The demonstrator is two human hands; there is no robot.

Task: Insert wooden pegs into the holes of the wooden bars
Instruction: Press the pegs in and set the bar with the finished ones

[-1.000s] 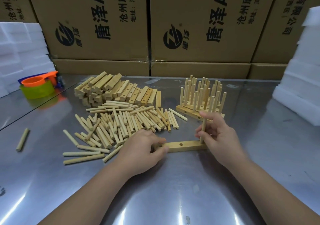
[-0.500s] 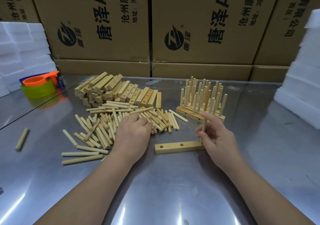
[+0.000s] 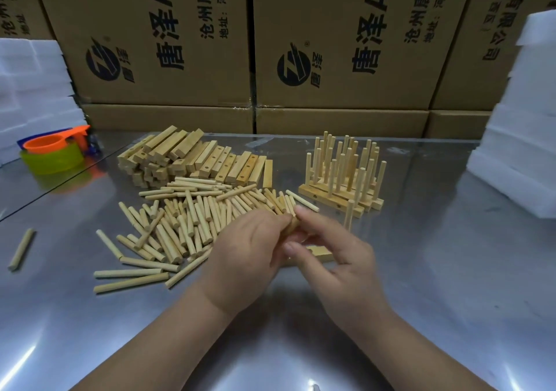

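At centre frame my left hand point(image 3: 246, 249) and right hand point(image 3: 334, 258) meet, both pinching one short peg point(image 3: 293, 225) between them. The bar point(image 3: 322, 253) lies flat on the table point(image 3: 421, 270) just below that peg, long axis left to right, mostly hidden under the right hand, which is nearer it. An upright peg point(image 3: 349, 216) stands at its right end; the rest I cannot see

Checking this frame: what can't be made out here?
Head view.
Wooden bar: holes hidden under left hand and right hand.
Peg: mostly covered by fingers; whether right hand grips it is unclear.
Cartons: print cut off by top edge.
Dark clutter behind orange cup: too small.
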